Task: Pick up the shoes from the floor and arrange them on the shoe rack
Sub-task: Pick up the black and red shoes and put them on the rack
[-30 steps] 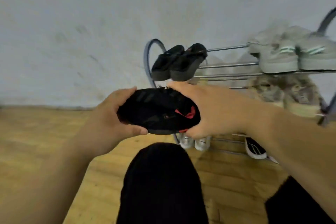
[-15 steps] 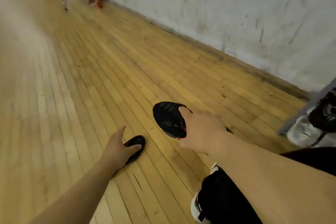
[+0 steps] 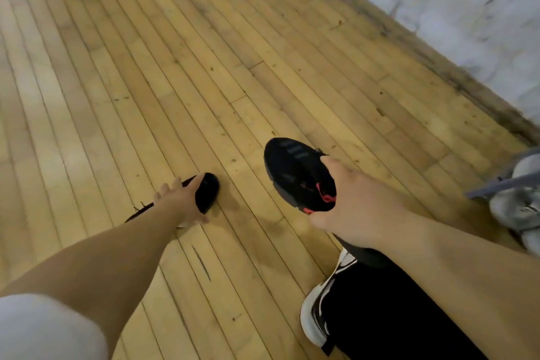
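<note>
A black shoe (image 3: 295, 175) with grey stripes and a red loop (image 3: 323, 196) is held up off the wooden floor (image 3: 175, 67) by the right hand (image 3: 359, 204). It is gripped at its heel end, with the thumb seen under the sole edge and the remaining fingers hidden behind the shoe, so a closed grasp is read there. Its toe is pointed away from the person. To the left of that held shoe and a little nearer the camera, a second black shoe (image 3: 207, 191) is seen lying on the boards. It is covered across its middle by the left hand (image 3: 181, 202), with the fingers slightly spread over the far side and the thumb set down on the near side. Whether that hand is clamped around it or merely laid on it cannot be told. Below and right of the held shoe, a black trouser leg (image 3: 394, 301) and a worn white-soled shoe (image 3: 312, 316) are seen. Well to the right of the held shoe, blurred grey shoes (image 3: 517, 207) and a grey bar (image 3: 496, 184) are caught at the frame's edge. Beyond the held shoe, the scuffed white wall (image 3: 467, 9) is met by the floor.
</note>
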A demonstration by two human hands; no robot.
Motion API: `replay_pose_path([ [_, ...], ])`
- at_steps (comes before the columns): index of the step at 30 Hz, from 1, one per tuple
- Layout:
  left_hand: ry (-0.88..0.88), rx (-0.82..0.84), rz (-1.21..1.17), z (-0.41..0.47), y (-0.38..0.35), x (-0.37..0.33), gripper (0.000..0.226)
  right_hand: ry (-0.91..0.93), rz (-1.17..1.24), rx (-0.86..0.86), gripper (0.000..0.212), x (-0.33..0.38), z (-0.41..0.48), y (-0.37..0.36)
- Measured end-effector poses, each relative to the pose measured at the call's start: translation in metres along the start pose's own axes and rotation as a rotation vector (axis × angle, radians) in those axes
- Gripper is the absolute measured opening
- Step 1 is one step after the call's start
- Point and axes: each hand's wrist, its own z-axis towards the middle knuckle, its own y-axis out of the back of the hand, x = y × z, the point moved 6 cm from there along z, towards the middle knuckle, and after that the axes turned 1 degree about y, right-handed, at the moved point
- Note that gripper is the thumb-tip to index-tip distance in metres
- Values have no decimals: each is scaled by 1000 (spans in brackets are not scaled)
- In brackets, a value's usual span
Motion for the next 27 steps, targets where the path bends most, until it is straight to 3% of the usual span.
replay_pose_path([
  [5, -11, 6, 95, 11, -8, -9, 125, -38, 20, 57, 99, -10, 5, -3],
  [10, -314, -61, 222, -27, -15, -59, 112, -105, 89, 60, 99, -15, 9, 0],
  [13, -320, -41, 12, -63, -28, -106, 109, -152, 138, 38, 96, -16, 10, 10],
  [16, -223, -97, -479, -86, -6, -132, 111, -172, 168, -44, 98, -17, 7, 35],
  [19, -273, -215, -870, -110, 57, -148, 114, -169, 248, -194, 99, -12, -8, 85],
  [27, -817, -475, -992, -267, 277, -270, 112, -104, 414, -698, 98, -58, -184, 262],
])
